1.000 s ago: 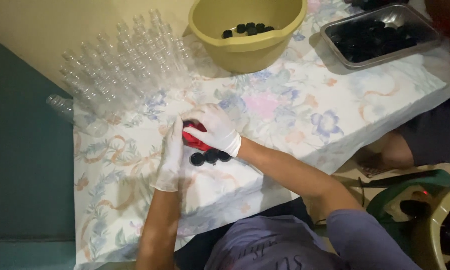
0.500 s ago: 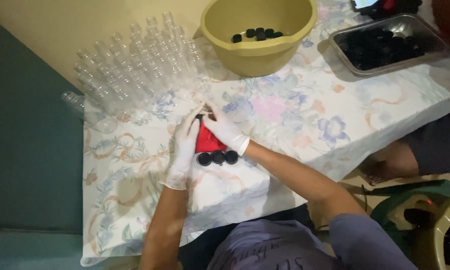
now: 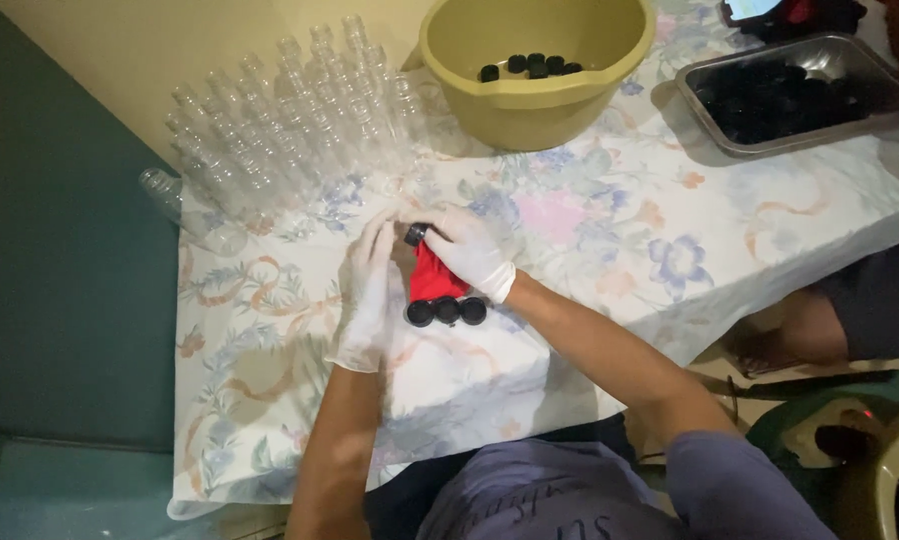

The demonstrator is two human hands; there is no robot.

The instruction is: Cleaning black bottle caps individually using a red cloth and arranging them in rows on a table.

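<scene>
— What's on the far left?

— Clear bottles [image 3: 280, 120], crowded upright against the wall, one lying on its side at the cloth's [image 3: 270, 350] edge.

— And the hands?

— Both gloved. The left hand [image 3: 365, 295] is nearly flat, fingers loosely together and pointing away from the person, its fingertips touching the red thing. The right hand [image 3: 470, 250] is curled over the top of that red thing [image 3: 432, 282] (cloth or bag, I cannot tell), pinching a black cap [image 3: 416, 234] at its upper end.

— How does the red thing lie?

— Its long axis runs away from the person, cap end toward the bottles. Three black caps [image 3: 447, 311] sit in a row just below it, near the middle of the table.

— Further right?

— A yellow bowl [image 3: 530, 100] with several black caps in it, then a metal tray [image 3: 715, 125] full of dark pieces.
</scene>
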